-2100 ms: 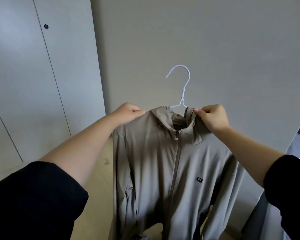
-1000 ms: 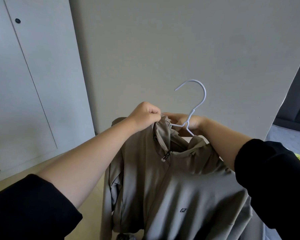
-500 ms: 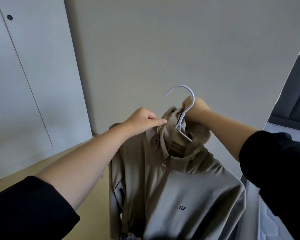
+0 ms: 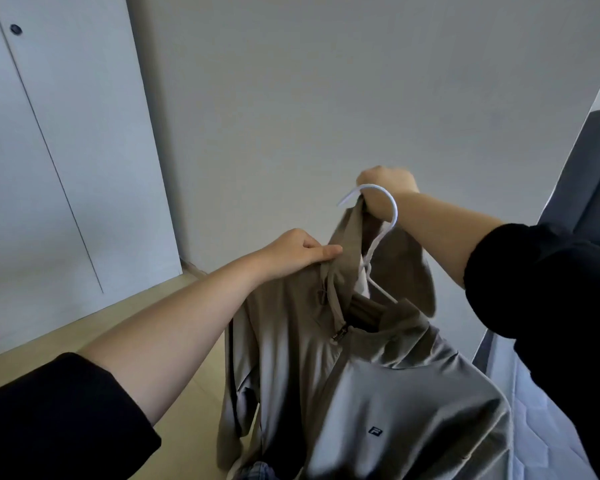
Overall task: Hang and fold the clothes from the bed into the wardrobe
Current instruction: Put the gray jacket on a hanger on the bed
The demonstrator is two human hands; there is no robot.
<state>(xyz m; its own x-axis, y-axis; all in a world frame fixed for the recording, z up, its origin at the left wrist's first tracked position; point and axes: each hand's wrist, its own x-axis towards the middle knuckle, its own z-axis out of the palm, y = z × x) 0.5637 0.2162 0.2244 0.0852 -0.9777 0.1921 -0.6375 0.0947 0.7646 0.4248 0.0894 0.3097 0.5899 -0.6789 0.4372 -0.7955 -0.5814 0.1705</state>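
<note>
Head view: my right hand (image 4: pixel 387 192) clutches the white hanger (image 4: pixel 394 211) hook with the hood's edge, and my left hand (image 4: pixel 298 251) pinches the collar of the taupe zip jacket (image 4: pixel 361 393), held mid-air between the closed wardrobe doors (image 4: pixel 66 150) at left and the bed (image 4: pixel 534 420) at right. The fabric looks light, limp and slippery, so I'd carry it by the hook. Open floor (image 4: pixel 194 420) lies leftward.

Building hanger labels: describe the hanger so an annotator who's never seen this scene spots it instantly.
Against the plain grey wall, a taupe zip jacket is held up. The hanger rises from its collar, its hook arcing across the right hand, which grips the hood. It is the only thin white wire among soft fabric.
</note>
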